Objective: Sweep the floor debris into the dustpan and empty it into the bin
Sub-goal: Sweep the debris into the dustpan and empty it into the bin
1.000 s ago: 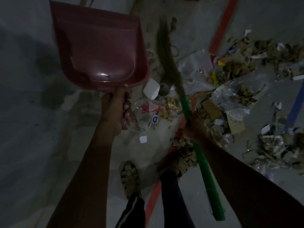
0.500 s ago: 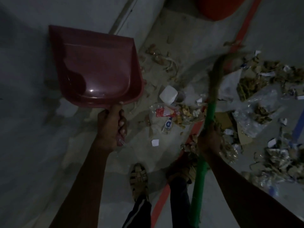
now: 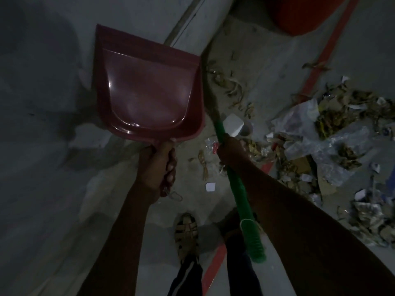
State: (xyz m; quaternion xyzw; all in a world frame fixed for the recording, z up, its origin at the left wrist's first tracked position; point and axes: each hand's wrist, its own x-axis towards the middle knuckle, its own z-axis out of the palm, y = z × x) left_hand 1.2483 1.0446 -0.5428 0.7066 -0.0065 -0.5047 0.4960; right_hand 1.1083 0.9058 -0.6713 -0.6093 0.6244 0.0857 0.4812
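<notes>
The left hand point(image 3: 157, 167) has its fingers curled tight round the short handle of a dark red plastic dustpan point(image 3: 147, 97), thumb lying along the top near the pan's back edge. The pan is held up off the floor, its hollow facing the camera, glossy with a pale glint on the inner wall, and nothing lies in it. From the gripping fingers it spreads toward 11 o'clock, with the wide flat lip at the far end, so its long axis runs from the handle at 5 o'clock to the lip at 11 o'clock.

The right hand point(image 3: 229, 150) is wrapped round the ribbed green handle of a broom point(image 3: 237, 189), gripping it just below where the green sleeve meets the bristles. The brown grass bristles point(image 3: 210, 86) run on from the fingers toward 11 o'clock, close beside the dustpan's right edge; whether they touch it cannot be told. The handle's butt end points back toward 5 o'clock, past the forearm.

Floor debris point(image 3: 333, 133) of paper scraps, clear plastic wrap and dry brown bits lies at 2 to 4 o'clock from the right hand. A red bin point(image 3: 303, 16) sits at the top edge, at 1 o'clock. A sandalled foot point(image 3: 186, 233) stands below the hands beside a red floor stripe point(image 3: 213, 268).
</notes>
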